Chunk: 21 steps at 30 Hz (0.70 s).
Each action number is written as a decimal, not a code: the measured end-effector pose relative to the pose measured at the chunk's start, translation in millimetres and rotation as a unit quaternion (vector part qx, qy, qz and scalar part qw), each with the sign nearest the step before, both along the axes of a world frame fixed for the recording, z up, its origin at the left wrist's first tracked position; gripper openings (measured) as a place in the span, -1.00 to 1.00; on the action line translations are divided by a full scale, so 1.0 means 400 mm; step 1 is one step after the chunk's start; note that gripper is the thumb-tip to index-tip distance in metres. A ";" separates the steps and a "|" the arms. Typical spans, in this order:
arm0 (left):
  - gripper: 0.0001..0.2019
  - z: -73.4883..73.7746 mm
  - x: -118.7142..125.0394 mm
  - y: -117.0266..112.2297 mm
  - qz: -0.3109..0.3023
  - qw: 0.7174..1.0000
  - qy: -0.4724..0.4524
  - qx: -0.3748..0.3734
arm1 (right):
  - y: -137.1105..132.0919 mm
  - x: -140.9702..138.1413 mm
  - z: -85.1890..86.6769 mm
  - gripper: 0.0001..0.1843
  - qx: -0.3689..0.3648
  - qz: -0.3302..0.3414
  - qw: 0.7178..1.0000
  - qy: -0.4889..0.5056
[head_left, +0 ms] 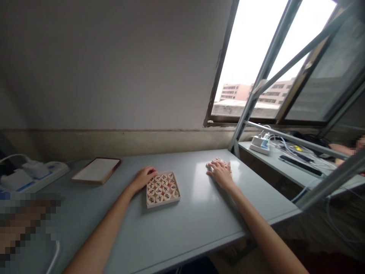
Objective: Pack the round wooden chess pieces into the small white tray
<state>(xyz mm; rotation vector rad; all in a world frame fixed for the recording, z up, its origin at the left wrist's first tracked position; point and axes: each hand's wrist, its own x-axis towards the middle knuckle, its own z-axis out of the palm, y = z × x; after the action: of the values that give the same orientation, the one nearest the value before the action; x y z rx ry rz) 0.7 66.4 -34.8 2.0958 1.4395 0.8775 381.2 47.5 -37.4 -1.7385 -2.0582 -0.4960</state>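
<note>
A shallow open box (163, 205) lies on the grey desk (194, 224), filled with rows of round wooden Chinese chess pieces (165, 189) bearing dark characters. At its far left corner is my left hand (145, 177), fingers curled against the rim, partly covering a piece there. Off to the right, my right hand (221, 174) lies palm down with its fingers spread over a loose heap of pale pieces (217, 160). The hand hides much of that heap, and whether a piece is under the fingertips cannot be seen.
A flat box lid (97, 170) with a dark red edge lies at the back left. Beyond it is a power strip (51, 173) with plugs. A metal bed frame (247, 110) rises at the right, beside another desk (265, 161) with cables and a person's arm.
</note>
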 end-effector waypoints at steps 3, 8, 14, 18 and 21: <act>-0.70 0.002 -0.002 -0.001 -0.006 1.000 0.002 -0.004 | 0.006 -0.024 0.019 -0.82 -0.012 0.006 1.000 0.015; -0.71 0.001 -0.003 0.000 0.000 1.000 0.001 -0.005 | 0.011 -0.072 0.044 -0.82 -0.037 0.054 0.996 0.060; -0.73 0.006 0.001 -0.009 0.009 1.000 0.013 -0.005 | 0.039 -0.216 0.070 -0.69 -0.052 0.145 0.952 0.264; -0.72 0.014 0.001 -0.012 0.001 1.000 0.003 -0.018 | 0.038 -0.376 0.083 -0.67 -0.086 0.258 0.923 0.272; -0.68 0.012 -0.007 -0.003 -0.026 0.997 -0.049 -0.049 | 0.014 -0.485 0.086 -0.68 -0.111 0.310 0.922 0.204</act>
<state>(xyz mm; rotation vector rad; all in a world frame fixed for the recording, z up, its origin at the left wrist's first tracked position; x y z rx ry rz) -2.1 65.3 -29.9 1.9822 1.3436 0.8596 187.3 53.2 -2.8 -1.0596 -2.2353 0.2813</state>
